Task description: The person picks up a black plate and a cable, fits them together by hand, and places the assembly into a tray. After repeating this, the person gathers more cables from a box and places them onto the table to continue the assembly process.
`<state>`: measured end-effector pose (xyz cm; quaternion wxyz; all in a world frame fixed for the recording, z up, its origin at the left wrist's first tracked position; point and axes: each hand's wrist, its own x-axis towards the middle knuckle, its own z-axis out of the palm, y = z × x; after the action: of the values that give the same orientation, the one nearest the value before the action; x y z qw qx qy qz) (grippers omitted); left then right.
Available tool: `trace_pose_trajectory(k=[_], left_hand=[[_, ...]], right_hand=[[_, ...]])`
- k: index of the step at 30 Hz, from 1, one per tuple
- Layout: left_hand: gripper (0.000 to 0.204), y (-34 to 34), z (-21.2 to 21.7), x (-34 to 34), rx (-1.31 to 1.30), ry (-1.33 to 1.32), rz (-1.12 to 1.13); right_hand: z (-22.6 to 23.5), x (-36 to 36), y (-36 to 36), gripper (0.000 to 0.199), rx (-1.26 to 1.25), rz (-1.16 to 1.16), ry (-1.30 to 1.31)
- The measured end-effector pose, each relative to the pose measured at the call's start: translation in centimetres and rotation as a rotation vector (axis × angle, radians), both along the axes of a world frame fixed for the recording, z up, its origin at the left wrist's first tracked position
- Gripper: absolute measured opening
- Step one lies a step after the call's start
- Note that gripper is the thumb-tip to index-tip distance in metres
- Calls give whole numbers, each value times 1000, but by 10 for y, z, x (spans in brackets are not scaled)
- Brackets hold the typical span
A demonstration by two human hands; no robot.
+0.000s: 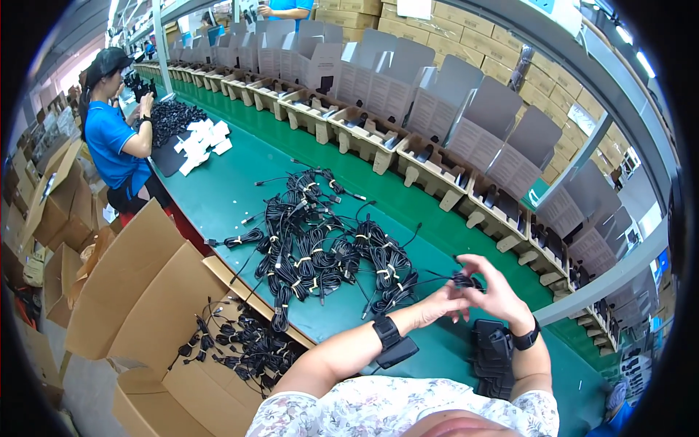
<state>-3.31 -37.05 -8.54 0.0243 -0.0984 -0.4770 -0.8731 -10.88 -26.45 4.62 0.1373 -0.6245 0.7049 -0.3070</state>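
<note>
Above the green table, in front of me, a small coiled black cable (pixel 467 281) is gripped between both hands. My left hand (pixel 440 304) is closed at its lower left side, its fingers partly hidden. Curled around the coil from the right is my right hand (pixel 496 291), thumb and forefinger on it. A large heap of black cables (pixel 313 244), bundled with pale ties, lies to the left of my hands. Flat black devices (pixel 493 353) stand in an overlapping row beneath my right forearm. Another flat black piece (pixel 397 352) is beside my left wrist.
An open cardboard box (pixel 156 273) at the left holds more black cables (pixel 244 346). Along the far side runs a row of packing trays (pixel 364 135) with raised grey lids. A co-worker in blue (pixel 113 138) stands far left by black parts and white pieces (pixel 200 146).
</note>
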Motion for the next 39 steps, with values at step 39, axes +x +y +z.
trace_pose_trajectory(k=[39], left_hand=[[41, -24, 21, 18, 220, 158, 311]], right_hand=[[-50, -41, -16, 21, -525, -210, -733]])
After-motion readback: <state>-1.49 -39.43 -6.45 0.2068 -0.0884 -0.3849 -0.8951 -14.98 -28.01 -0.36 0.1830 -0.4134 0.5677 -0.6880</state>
